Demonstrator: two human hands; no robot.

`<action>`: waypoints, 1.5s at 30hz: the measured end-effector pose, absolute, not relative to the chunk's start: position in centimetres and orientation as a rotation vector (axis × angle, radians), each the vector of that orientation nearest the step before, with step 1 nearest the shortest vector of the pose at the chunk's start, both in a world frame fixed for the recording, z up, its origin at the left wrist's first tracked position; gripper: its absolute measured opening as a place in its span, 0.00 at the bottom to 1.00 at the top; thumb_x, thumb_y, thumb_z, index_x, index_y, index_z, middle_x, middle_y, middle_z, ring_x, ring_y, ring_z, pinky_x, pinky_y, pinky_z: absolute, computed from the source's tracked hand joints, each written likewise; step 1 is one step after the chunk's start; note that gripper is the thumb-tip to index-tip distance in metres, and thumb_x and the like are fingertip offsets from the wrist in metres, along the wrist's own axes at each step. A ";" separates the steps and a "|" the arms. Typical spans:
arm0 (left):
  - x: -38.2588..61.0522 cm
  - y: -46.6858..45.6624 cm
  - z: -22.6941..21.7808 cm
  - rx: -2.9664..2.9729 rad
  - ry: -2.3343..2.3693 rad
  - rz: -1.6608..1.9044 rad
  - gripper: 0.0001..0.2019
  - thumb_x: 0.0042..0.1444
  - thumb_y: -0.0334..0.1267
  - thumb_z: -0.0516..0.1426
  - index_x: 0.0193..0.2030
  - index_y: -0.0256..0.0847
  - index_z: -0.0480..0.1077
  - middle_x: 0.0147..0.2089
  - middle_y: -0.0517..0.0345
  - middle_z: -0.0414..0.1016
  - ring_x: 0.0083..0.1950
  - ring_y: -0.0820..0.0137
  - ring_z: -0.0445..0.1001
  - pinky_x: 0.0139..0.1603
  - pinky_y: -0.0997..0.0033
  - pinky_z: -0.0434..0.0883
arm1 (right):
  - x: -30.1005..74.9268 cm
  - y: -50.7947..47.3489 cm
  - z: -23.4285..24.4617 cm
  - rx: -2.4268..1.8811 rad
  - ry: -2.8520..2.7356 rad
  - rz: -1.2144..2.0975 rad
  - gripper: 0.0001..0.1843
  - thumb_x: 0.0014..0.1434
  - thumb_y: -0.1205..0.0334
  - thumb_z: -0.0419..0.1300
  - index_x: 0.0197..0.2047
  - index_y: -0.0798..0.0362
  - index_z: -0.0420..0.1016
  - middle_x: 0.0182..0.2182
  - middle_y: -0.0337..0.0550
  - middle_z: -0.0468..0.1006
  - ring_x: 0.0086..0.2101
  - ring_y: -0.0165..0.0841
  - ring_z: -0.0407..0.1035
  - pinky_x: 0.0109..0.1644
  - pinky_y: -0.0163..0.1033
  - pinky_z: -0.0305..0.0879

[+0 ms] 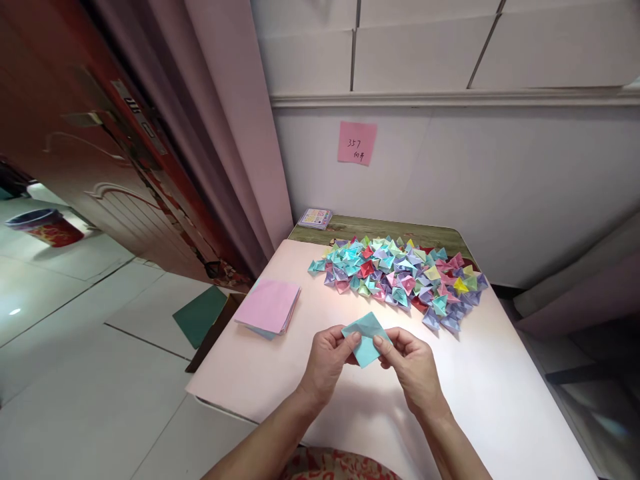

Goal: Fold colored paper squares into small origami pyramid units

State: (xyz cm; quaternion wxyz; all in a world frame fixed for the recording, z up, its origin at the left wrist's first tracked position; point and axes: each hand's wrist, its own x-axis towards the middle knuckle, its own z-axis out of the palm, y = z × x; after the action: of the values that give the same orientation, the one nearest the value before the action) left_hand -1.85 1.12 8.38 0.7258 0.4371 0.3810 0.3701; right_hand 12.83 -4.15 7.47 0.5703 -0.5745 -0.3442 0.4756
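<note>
A light blue folded paper [369, 343] is held up over the table, turned so that it looks like a diamond with a crease across it. My left hand [330, 357] pinches its left side, thumb on the front face. On the right side my right hand [413, 367] grips it the same way, with the thumb near the middle. The fingers behind the paper are mostly hidden. Beyond my hands lies a wide heap of small folded paper boats [395, 273] in blue, purple, pink, green, red and yellow.
A stack of square paper sheets [267, 307], pink on top, lies at the table's left. Small printed cards [315, 218] sit at the back left corner. A pink note [357, 143] is stuck to the wall. Below the left edge stands a box [213, 330] with a green sheet.
</note>
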 end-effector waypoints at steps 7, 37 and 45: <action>-1.8 1.0 9.0 0.874 0.837 0.787 0.17 0.46 0.46 0.68 0.35 0.32 0.78 0.28 0.53 0.75 0.28 0.72 0.71 0.29 0.69 0.76 | 12.7 -4.5 7.2 -1.434 -1.015 0.834 0.27 0.56 0.53 0.66 0.57 0.47 0.71 0.38 0.42 0.77 0.27 0.29 0.68 0.32 0.36 0.70; -2.0 0.7 10.1 0.881 0.675 0.741 0.19 0.53 0.47 0.63 0.45 0.33 0.76 0.38 0.48 0.78 0.38 0.65 0.75 0.39 0.62 0.78 | 13.2 -4.9 8.1 -1.441 -1.217 0.556 0.08 0.56 0.57 0.65 0.40 0.49 0.79 0.51 0.51 0.72 0.43 0.41 0.72 0.36 0.41 0.73; -1.8 0.7 9.5 0.940 0.780 0.733 0.17 0.48 0.45 0.66 0.40 0.33 0.77 0.34 0.51 0.78 0.35 0.66 0.75 0.33 0.66 0.78 | 13.2 -4.8 7.9 -1.385 -1.148 0.686 0.15 0.53 0.60 0.67 0.45 0.49 0.76 0.55 0.52 0.70 0.44 0.41 0.72 0.39 0.41 0.74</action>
State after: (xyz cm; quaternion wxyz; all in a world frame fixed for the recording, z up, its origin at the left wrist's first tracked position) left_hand -1.78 0.74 9.52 0.7568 0.4315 0.3578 0.3364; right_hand 13.17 -4.80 7.89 0.5711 -0.5905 -0.4895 0.2924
